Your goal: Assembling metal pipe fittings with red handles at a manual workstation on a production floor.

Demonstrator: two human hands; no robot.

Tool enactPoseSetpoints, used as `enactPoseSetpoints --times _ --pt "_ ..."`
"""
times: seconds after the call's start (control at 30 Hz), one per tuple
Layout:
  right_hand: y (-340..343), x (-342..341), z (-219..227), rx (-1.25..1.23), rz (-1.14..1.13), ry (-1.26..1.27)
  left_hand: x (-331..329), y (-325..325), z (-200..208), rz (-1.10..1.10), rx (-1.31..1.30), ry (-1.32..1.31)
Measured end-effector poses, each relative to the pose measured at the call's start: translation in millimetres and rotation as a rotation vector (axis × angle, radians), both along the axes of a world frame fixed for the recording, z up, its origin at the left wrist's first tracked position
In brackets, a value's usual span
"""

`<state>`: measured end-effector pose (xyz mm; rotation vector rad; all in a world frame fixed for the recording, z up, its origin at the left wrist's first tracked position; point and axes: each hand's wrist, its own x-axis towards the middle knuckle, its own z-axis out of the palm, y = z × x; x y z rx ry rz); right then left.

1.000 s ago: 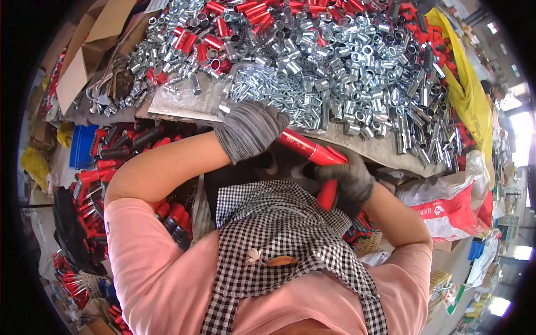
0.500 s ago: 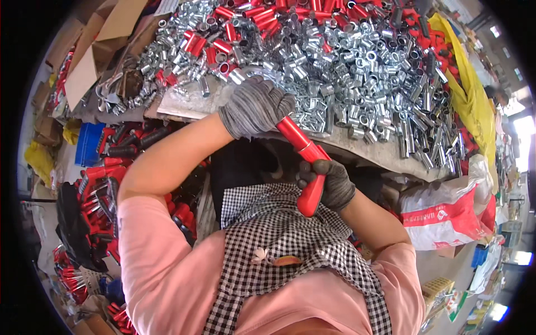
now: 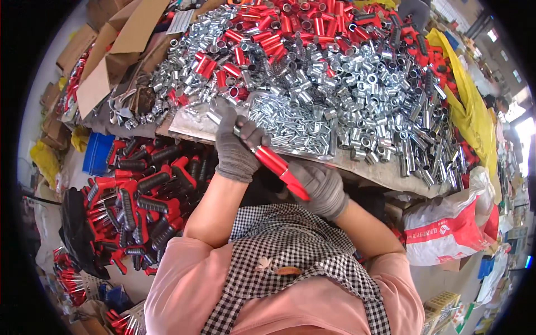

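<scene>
In front of my apron, a red tubular tool part slants from upper left to lower right. My left hand, in a grey knit glove, is closed around its upper end, where a bit of silver metal shows between the fingers. A silver cylinder sits at the fingertips of this hand; whether it is gripped or part of the tool, I cannot tell. My right hand, gloved too and slightly blurred, is closed at the lower, flattened red end. Small metal pins lie heaped just beyond my hands.
Silver sleeves and red tubes cover the bench. Red-and-black handles are piled at lower left, near a blue bin. A red-and-white sack stands right, below yellow cloth. Cardboard boxes stand upper left.
My left hand has turned and dropped lower, its elbow drawn in. My right hand has risen toward the bench with the red part, which tilts further over. Silver metal now shows at its upper end.
</scene>
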<state>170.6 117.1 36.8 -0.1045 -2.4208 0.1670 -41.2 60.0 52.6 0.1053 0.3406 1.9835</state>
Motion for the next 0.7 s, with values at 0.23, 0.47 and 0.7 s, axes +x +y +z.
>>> enactPoseSetpoints --times 0.23,0.47,0.7 --pt "-33 -30 -34 -2.298 0.886 0.033 4 -33 31 -0.02 0.45 0.47" --pt "-30 -87 -86 -1.742 0.685 -0.677 -8 -81 54 -0.29 0.39 1.581" --pt "38 -190 48 -0.667 0.174 -0.683 -17 -96 -3 -0.242 -0.176 1.671"
